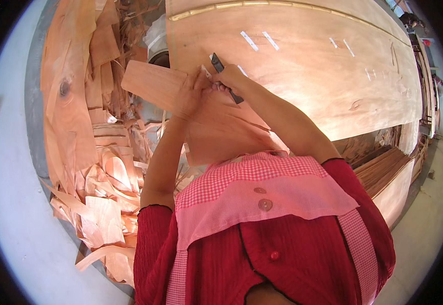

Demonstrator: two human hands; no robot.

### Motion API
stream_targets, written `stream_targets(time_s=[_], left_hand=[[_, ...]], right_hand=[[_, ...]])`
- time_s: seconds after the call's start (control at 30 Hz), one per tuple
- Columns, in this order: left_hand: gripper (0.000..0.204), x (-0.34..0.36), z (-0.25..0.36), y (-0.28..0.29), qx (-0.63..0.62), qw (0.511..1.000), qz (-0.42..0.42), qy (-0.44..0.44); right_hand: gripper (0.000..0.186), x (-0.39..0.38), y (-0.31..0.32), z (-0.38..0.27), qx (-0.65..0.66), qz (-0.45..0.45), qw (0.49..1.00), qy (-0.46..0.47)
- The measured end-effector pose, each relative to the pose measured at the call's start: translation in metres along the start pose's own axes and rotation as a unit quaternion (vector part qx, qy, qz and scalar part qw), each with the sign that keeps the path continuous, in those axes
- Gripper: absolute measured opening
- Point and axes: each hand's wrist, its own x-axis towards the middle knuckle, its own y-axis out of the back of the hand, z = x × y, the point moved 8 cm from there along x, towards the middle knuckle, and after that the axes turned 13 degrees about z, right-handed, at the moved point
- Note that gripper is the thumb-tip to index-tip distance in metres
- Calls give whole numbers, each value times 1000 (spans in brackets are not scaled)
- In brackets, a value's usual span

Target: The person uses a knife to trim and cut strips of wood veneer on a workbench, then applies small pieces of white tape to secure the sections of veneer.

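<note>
My right hand (229,77) grips a dark, flat cutting tool (216,63), which slants over the near edge of a large pale wood veneer sheet (308,76). My left hand (195,89) lies beside it on a narrower veneer piece (150,81) that sticks out to the left, its fingers close together near something small and white under the tool. Exactly what those fingers hold is hidden. Below both hands another veneer piece (216,137) with splits hangs toward my checked pink apron.
A bamboo strip (282,5) lies along the sheet's far edge, with short white tape pieces (271,40) on the sheet. Veneer offcuts (104,213) pile at the left beside a white bucket (156,40). Stacked veneer (384,173) sits at the right, near a pale wall (8,168).
</note>
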Motion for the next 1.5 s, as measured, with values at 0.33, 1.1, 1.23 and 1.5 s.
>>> stream_targets(time_s=[0.33, 1.1, 1.23, 1.5], left_hand=[[43, 2, 12, -11, 173, 979, -55, -94], [11, 50, 80, 94, 56, 989, -134, 37], [20, 104, 98, 72, 32, 991, -108, 69], [22, 203, 83, -73, 48, 978, -180, 94]], right_hand=[[15, -7, 8, -32, -354, 122, 883, 285], [35, -88, 355, 57, -298, 313, 863, 262], [37, -133, 285, 84, -10, -183, 977, 105], [22, -116, 459, 32, 136, 309, 933, 125]])
